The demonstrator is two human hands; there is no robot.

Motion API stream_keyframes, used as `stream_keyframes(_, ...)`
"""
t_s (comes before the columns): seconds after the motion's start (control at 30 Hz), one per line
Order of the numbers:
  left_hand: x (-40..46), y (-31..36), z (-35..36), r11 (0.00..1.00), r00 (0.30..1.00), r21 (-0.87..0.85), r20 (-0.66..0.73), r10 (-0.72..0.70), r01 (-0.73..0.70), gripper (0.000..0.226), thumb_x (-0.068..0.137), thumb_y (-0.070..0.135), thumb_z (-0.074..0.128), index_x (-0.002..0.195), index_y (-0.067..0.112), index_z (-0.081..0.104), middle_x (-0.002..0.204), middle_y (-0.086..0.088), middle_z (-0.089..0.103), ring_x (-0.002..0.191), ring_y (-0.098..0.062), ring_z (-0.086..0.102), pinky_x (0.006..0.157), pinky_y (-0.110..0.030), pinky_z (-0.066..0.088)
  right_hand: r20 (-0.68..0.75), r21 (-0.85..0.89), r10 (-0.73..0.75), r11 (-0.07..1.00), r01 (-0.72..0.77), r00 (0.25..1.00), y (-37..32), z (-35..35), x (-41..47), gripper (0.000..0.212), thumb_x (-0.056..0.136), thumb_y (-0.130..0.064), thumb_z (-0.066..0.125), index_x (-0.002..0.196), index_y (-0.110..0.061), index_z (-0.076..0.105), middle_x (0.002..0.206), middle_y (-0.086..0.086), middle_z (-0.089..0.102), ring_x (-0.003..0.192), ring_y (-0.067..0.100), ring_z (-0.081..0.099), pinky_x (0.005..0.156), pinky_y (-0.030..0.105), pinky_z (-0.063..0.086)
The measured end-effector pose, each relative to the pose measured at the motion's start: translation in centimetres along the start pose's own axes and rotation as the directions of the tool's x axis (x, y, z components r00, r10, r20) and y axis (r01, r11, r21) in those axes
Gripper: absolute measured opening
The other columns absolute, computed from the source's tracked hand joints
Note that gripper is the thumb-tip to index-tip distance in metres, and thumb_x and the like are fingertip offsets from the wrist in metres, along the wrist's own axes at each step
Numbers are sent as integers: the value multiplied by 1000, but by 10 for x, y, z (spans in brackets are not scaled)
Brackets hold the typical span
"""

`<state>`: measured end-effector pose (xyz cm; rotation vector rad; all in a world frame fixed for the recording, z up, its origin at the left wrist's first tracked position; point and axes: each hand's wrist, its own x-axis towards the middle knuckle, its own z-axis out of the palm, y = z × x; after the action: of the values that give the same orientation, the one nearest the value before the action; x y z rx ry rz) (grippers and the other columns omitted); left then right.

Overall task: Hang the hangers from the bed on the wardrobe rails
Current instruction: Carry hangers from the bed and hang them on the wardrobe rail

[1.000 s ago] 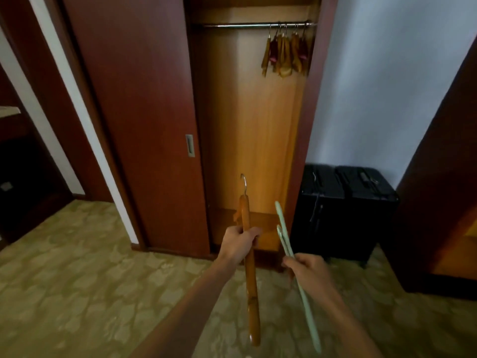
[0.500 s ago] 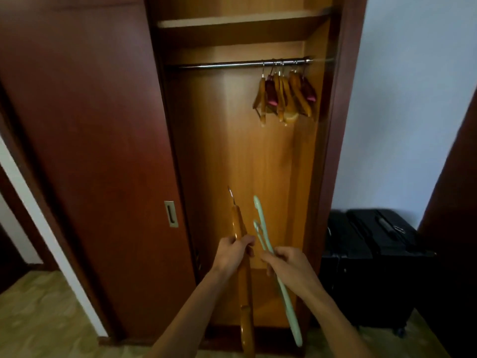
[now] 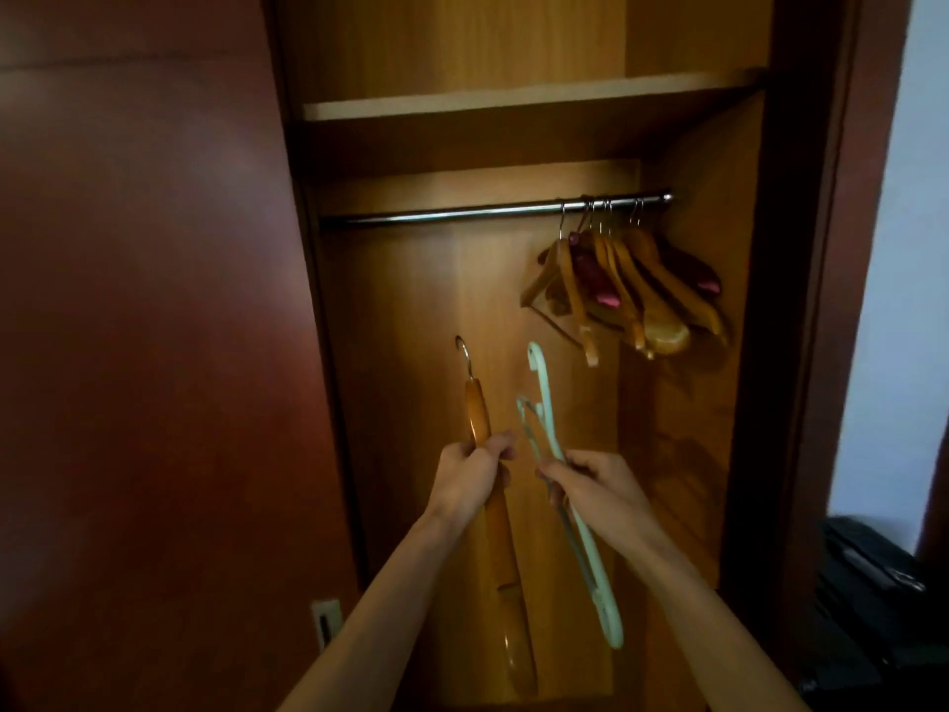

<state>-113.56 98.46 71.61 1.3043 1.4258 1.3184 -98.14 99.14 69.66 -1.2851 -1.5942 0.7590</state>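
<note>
The person stands facing the open wardrobe with 1 hanger in each hand, so the step in hand looks like the approach just ahead of hanging. The left hand is closed round the body of a wooden hanger, its metal hook pointing up toward the chrome rail but well below it. The right hand is clamped on a pale green plastic hanger, also hook-up and seen nearly edge-on. The 2 hands are near each other but not touching. A cluster of wooden hangers already hangs at the rail's right end, under the shelf, leaving the left stretch bare. The next move probably calls for raising 1 hook above the rail, turning it crosswise and lowering it on.
</note>
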Motion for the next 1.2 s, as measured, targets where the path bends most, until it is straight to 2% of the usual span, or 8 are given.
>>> stream_keyframes(0.13,83,42,-15,998,999,-41,24,43,-42,36,95,46,58,91,14,74,71,-1,66,71,-16,63,70,-30,48,-89,-27,-37,999,35,995,-41,3,80,40,90,-31,63,53,-17,67,50,-5,64,61,12,62,76,37,49)
stream_keyframes(0.3,162,95,-17,992,987,-77,111,112,-104,40,93,56,58,91,19,75,63,9,64,69,-15,60,92,-42,50,-177,-50,-98,995,91,979,-90,-10,163,35,88,-26,62,54,-18,66,58,-8,65,72,8,63,73,30,42)
stream_keyframes(0.47,220,138,-6,978,966,-76,161,203,-193,45,96,56,53,98,16,73,69,5,59,70,-13,57,73,-31,46,-155,-67,-123,991,114,980,-119,-29,237,30,90,-29,63,74,-8,77,67,-3,70,75,13,66,79,36,53)
stream_keyframes(0.57,248,152,3,973,960,-84,164,225,-214,46,96,57,52,100,15,72,66,6,59,65,-11,56,72,-30,45,-129,-49,-92,995,86,987,-126,-36,279,29,91,-29,61,86,-5,78,69,3,70,67,19,64,70,37,54)
stream_keyframes(0.7,272,159,20,960,951,-82,137,277,-268,44,98,53,51,97,15,73,56,9,63,57,-6,61,63,-25,42,-103,-37,-67,997,64,992,-119,-40,321,33,90,-40,62,84,-13,79,73,2,73,69,17,64,72,37,54)
stream_keyframes(0.8,286,160,31,962,955,-72,123,272,-264,47,96,55,55,102,14,75,71,3,71,55,-4,63,61,-24,43,-65,-10,-35,999,34,997,-113,-44,338,34,90,-47,61,78,-18,75,67,-2,69,64,13,61,71,34,50)
stream_keyframes(0.97,308,158,48,977,966,-66,150,211,-203,52,93,62,52,106,17,75,97,-10,78,74,-16,64,76,-32,48,-83,-2,7,1000,-7,997,-98,-50,357,25,89,-43,64,87,-19,72,67,-3,65,67,13,61,74,34,52)
stream_keyframes(1.2,325,157,69,982,969,-79,169,181,-170,48,96,57,51,105,17,76,89,-6,75,81,-20,59,84,-37,48,-198,51,43,998,-33,979,-103,-58,371,26,95,-37,63,83,-14,70,53,-5,60,43,6,50,47,20,41)
